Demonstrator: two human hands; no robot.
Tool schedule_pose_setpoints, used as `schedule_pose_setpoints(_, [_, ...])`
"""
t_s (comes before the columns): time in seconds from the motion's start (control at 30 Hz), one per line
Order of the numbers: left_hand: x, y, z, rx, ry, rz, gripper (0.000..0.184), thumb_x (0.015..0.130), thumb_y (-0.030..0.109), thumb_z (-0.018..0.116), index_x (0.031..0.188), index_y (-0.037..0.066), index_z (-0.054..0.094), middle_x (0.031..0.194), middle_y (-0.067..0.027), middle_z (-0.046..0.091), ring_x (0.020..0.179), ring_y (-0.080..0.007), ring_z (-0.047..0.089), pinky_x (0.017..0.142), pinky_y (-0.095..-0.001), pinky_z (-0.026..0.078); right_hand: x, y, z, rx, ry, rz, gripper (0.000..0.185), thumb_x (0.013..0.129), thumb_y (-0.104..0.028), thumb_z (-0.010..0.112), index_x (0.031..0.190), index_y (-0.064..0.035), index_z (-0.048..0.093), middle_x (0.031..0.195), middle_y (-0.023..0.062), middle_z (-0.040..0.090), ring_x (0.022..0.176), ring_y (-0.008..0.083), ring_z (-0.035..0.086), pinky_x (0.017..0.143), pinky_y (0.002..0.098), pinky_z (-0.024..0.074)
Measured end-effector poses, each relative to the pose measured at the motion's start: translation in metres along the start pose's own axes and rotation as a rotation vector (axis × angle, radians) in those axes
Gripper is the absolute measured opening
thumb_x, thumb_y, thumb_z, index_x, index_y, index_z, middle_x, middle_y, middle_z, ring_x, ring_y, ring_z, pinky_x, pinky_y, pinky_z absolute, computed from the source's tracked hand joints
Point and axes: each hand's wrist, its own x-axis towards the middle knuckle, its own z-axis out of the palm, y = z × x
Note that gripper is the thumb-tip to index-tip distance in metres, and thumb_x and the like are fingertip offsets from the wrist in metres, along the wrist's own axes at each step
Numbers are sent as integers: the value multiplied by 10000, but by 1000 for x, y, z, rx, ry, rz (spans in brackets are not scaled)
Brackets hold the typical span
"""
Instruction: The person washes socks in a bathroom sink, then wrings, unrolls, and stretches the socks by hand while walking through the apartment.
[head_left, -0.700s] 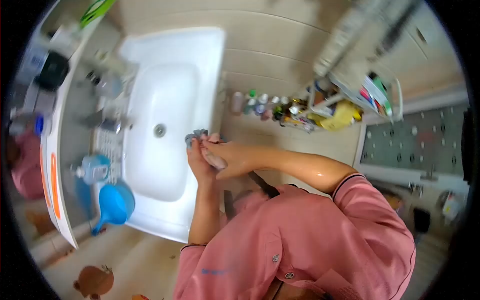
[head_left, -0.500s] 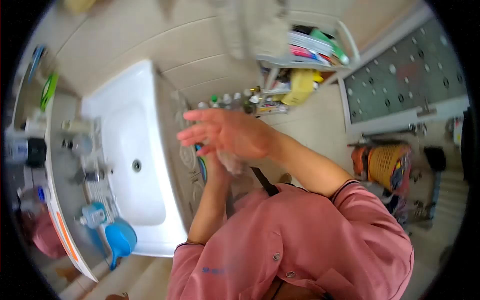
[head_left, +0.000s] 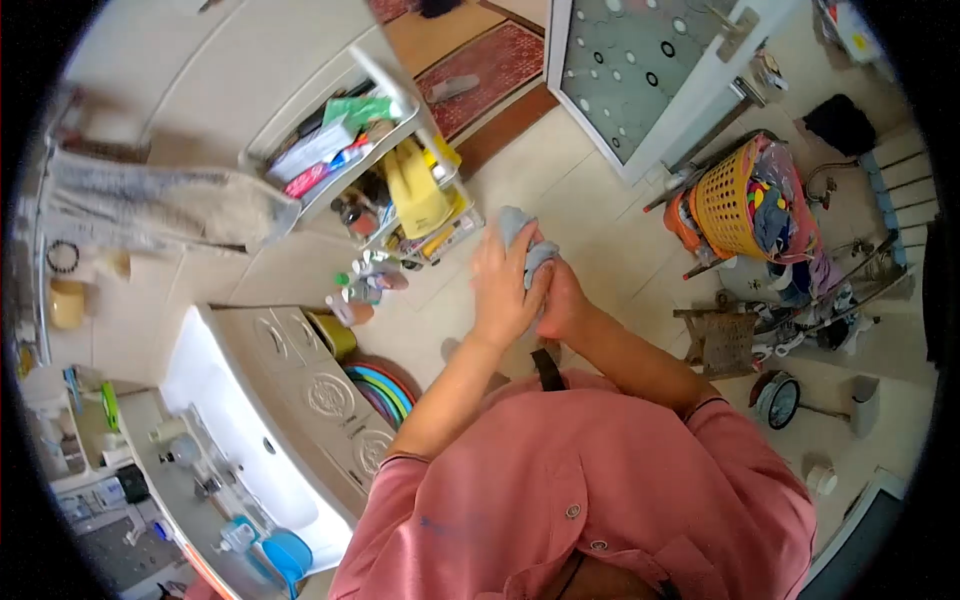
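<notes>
A crumpled grey-blue cloth (head_left: 540, 257) is bunched between my two hands in front of my chest. My left hand (head_left: 503, 285) presses against its left side with the fingers pointing away from me. From the right, my right hand (head_left: 564, 298) closes round the lower part of the cloth. Part of the cloth is covered by my fingers and palms. Both hands hang over the tiled floor, apart from any furniture.
To the left stands a white sink (head_left: 205, 345) on a cabinet, with a blue dipper (head_left: 287, 552) beside it. Ahead is a rack (head_left: 400, 135) of toiletries with bottles below. A yellow laundry basket (head_left: 728, 212) sits to the right, near a frosted-glass door (head_left: 640, 80).
My view has turned right, from the sink towards the floor and door. My hands, previously crossed beside the sink, now come together around the grey-blue cloth, which now shows clearly.
</notes>
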Motion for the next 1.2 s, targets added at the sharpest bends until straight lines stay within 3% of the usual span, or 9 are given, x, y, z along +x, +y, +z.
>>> schedule_pose_setpoints(0.2, [50, 18, 19, 270, -325, 137, 504, 828, 304, 657, 1264, 64, 576, 1471, -244, 313, 1360, -430, 274, 1109, -505, 205, -5, -72, -78, -209, 20, -122, 301, 957, -196, 493, 1201, -21, 502, 1091, 69, 580, 984, 183, 581, 867, 321, 475])
schedule_pose_setpoints(0.27, [74, 26, 20, -114, -296, 53, 397, 851, 274, 644, 1163, 29, 637, 1425, -234, 402, 1306, -390, 391, 1085, -470, 287, 15, -82, -106, 202, -36, -18, 281, 949, -196, 500, 1170, -24, 517, 1075, 52, 574, 955, 181, 577, 850, 303, 470])
schedule_pose_setpoints(0.47, [165, 2, 60, -1914, -410, -482, 334, 910, 97, 504, 1191, -73, 564, 1356, -237, 483, 1230, -334, 504, 1023, -437, 395, 70, -133, -17, -675, 50, -327, 269, 950, -288, 512, 1096, -66, 556, 930, 50, 606, 790, 188, 600, 789, 327, 510])
schedule_pose_setpoints(0.57, [205, -41, 60, -1628, -474, -506, 321, 959, 72, 440, 1237, -71, 513, 1327, -232, 505, 1189, -325, 546, 966, -430, 461, 107, -207, -17, -731, 119, -467, 302, 944, -336, 525, 1083, -71, 566, 854, 57, 631, 714, 203, 615, 769, 346, 531])
schedule_pose_setpoints(0.67, [238, -72, 66, -1301, -363, -604, 324, 982, 120, 447, 1257, -44, 497, 1304, -189, 526, 1193, -283, 536, 956, -402, 463, 161, -292, -1, 24, 350, -146, 312, 948, -365, 527, 1054, -76, 579, 771, 66, 645, 634, 231, 626, 753, 375, 549])
schedule_pose_setpoints(0.87, [351, -87, 124, -629, 124, -299, 570, 958, 96, 515, 1466, 119, 256, 1443, -145, 356, 1253, -239, 428, 1006, -351, 406, 235, -316, 7, -954, 87, -434, 434, 952, -322, 508, 1305, -74, 464, 1116, 115, 585, 937, 251, 614, 859, 354, 497])
schedule_pose_setpoints(1.0, [423, -108, 124, -1019, 113, -666, 537, 966, 162, 560, 1432, 45, 322, 1309, -117, 511, 1141, -188, 520, 973, -311, 424, 267, -366, 24, -1614, 139, -345, 642, 868, -48, 568, 1451, -55, 298, 1346, 220, 474, 1106, 320, 553, 944, 413, 430])
schedule_pose_setpoints(1.1, [464, -149, 144, -949, 227, -726, 496, 974, 237, 557, 1387, 24, 385, 1163, -97, 600, 948, -147, 600, 766, -272, 513, 351, -379, -77, -1512, -9, -396, 634, 847, -54, 613, 1428, -73, 360, 1263, 177, 535, 1050, 270, 585, 874, 361, 466])
schedule_pose_setpoints(1.2, [524, -168, 136, -1103, 237, -753, 417, 986, 303, 527, 1294, 28, 470, 980, -72, 637, 752, -127, 622, 589, -267, 533, 402, -448, -21, -547, -74, -10, 497, 904, -78, 597, 1360, 12, 421, 1159, 99, 595, 1015, 145, 579, 870, 288, 463])
